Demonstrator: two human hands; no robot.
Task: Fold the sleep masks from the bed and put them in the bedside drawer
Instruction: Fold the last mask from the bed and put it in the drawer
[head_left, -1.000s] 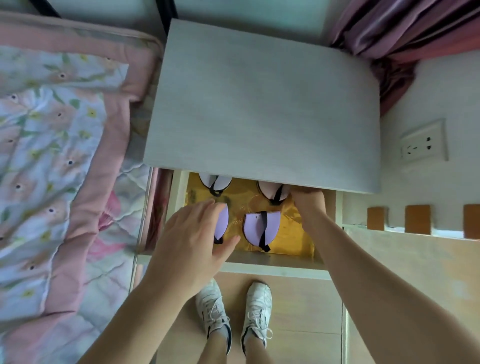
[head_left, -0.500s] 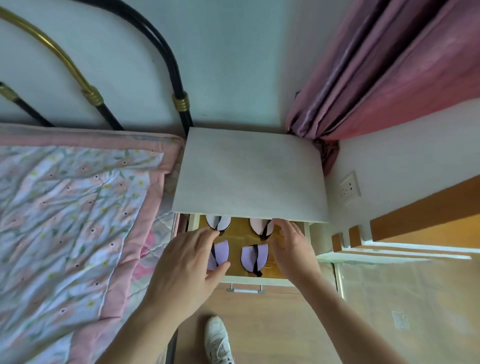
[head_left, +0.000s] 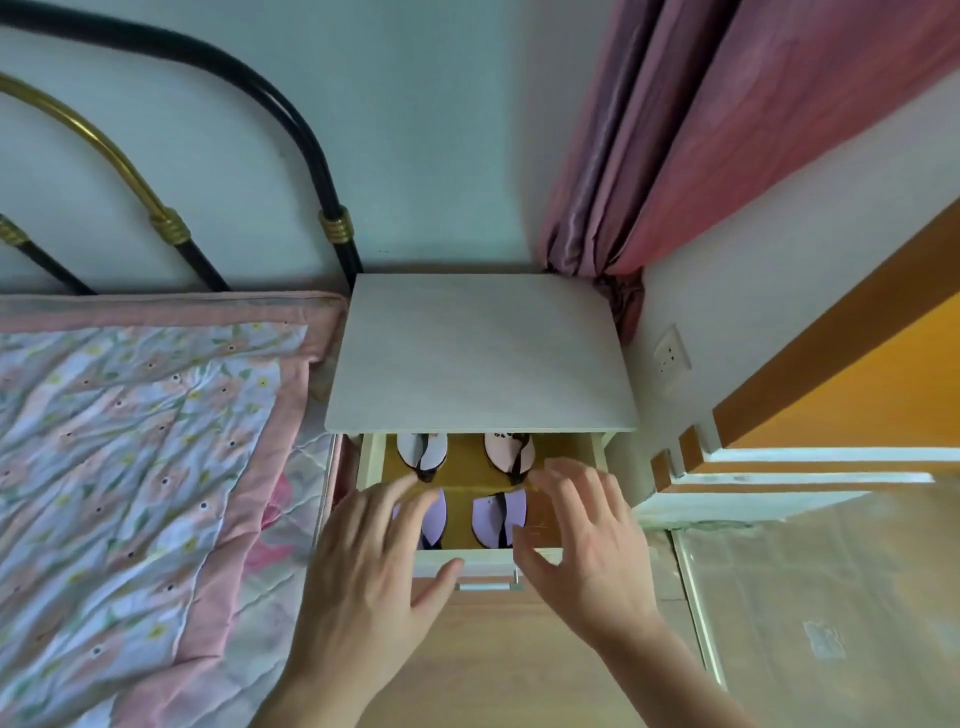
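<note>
Both your hands hover spread and empty over the open drawer (head_left: 483, 557), left hand (head_left: 371, 566) at seven o'clock, right hand (head_left: 587, 540) at five; four folded sleep masks (head_left: 498, 517) lie inside, so closing it seems next

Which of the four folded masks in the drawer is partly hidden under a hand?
The front-left purple mask: the left hand covers its left part. The other purple mask and both pink masks behind lie uncovered.
</note>
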